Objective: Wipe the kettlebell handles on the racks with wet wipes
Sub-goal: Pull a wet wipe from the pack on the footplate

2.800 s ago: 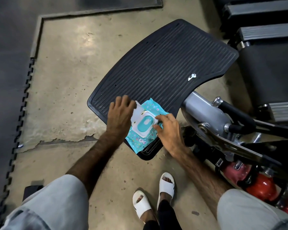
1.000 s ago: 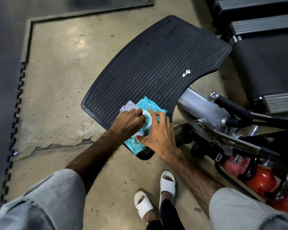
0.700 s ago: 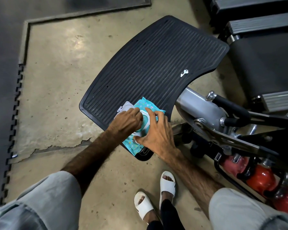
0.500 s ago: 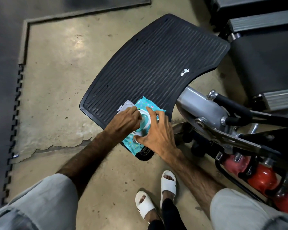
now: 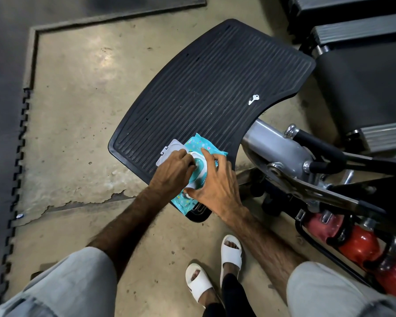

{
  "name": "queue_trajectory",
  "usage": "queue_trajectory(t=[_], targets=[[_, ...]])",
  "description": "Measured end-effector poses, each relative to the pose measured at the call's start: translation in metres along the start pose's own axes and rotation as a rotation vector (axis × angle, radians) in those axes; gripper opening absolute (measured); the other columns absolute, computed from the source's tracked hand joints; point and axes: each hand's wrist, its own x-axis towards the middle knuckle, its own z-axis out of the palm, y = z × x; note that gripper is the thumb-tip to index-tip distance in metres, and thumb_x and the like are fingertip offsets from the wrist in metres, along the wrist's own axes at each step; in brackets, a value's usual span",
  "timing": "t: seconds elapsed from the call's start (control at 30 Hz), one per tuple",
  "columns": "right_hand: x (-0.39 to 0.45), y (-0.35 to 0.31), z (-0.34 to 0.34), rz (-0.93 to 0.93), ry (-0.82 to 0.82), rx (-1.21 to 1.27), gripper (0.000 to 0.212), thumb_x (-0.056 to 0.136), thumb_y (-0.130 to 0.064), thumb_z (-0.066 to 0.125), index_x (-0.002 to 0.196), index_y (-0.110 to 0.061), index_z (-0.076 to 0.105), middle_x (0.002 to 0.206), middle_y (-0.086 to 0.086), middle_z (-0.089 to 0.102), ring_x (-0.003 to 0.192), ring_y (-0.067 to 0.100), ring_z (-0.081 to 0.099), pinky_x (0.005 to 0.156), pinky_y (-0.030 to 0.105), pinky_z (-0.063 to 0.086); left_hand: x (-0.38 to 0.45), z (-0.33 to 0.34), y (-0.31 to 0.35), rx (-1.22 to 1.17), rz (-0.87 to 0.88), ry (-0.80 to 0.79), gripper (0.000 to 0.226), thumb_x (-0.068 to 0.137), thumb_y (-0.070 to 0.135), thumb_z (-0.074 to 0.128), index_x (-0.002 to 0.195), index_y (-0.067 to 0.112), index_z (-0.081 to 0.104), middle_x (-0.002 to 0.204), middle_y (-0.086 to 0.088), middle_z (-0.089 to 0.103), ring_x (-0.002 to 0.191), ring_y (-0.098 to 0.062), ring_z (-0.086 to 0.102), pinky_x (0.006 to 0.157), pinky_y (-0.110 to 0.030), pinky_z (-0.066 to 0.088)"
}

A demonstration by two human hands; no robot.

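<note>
While the right hand (image 5: 217, 186) steadies the wipes pack (image 5: 202, 151), left hand (image 5: 173, 173) fingers pinch inside its opening.

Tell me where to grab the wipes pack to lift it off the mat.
Probably the wipes pack by its bare far corner, coming from above: it lies flat on the ribbed mat, and the left hand and right hand cover its middle.

cracked concrete floor (image 5: 78, 110), dark rubber mats (image 5: 0, 133) bordering it.
</note>
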Motion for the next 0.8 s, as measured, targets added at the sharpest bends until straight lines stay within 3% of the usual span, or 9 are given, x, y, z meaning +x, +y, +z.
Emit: queue_trajectory(t=[0.1,0.37,0.57,0.67,0.8], targets=[[0.000,0.000,0.000,0.001,-0.014,0.009,0.113,0.062,-0.060,0.080,0.152,-0.025,0.021,0.136,0.005,0.037,0.121,0.021,0.043,0.101,0.037,0.044,-0.002,0.000,0.001,-0.076,0.013,0.009,0.019,0.097,0.019,0.050,0.089,0.003,0.056,0.090,-0.012,0.055,0.084,-0.026,0.049,0.074,-0.040,0.043],[0.001,-0.001,0.001,0.013,-0.022,-0.006,0.114,0.062,-0.063,0.079,0.152,-0.023,0.022,0.139,0.005,0.035,0.123,0.021,0.041,0.102,0.035,0.043,-0.008,-0.003,0.002,-0.194,-0.014,0.016,0.012,0.092,0.008,0.056,0.086,-0.001,0.054,0.086,-0.017,0.052,0.080,-0.025,0.044,0.070,-0.040,0.041],[0.002,-0.002,-0.002,0.002,-0.023,-0.028,0.116,0.063,-0.062,0.079,0.153,-0.023,0.018,0.138,0.005,0.035,0.120,0.021,0.042,0.100,0.034,0.042,-0.006,0.003,-0.003,-0.182,-0.068,0.058,0.021,0.091,0.028,0.062,0.094,0.008,0.059,0.091,-0.006,0.055,0.084,-0.018,0.048,0.074,-0.030,0.042],[0.002,-0.003,-0.003,0.002,-0.024,-0.030,0.117,0.061,-0.062,0.080,0.153,-0.023,0.018,0.138,0.005,0.035,0.121,0.021,0.042,0.100,0.033,0.042,-0.001,0.002,0.002,-0.104,-0.060,0.004,0.020,0.094,0.025,0.057,0.091,0.005,0.060,0.093,-0.010,0.056,0.087,-0.023,0.049,0.076,-0.038,0.044],[0.002,-0.003,-0.002,0.011,-0.023,-0.036,0.116,0.062,-0.061,0.079,0.152,-0.020,0.019,0.139,0.004,0.034,0.122,0.021,0.041,0.101,0.034,0.042,-0.004,-0.001,0.009,-0.179,-0.048,0.052,0.014,0.096,0.017,0.052,0.086,0.006,0.052,0.088,-0.010,0.052,0.083,-0.022,0.046,0.076,-0.036,0.041]])
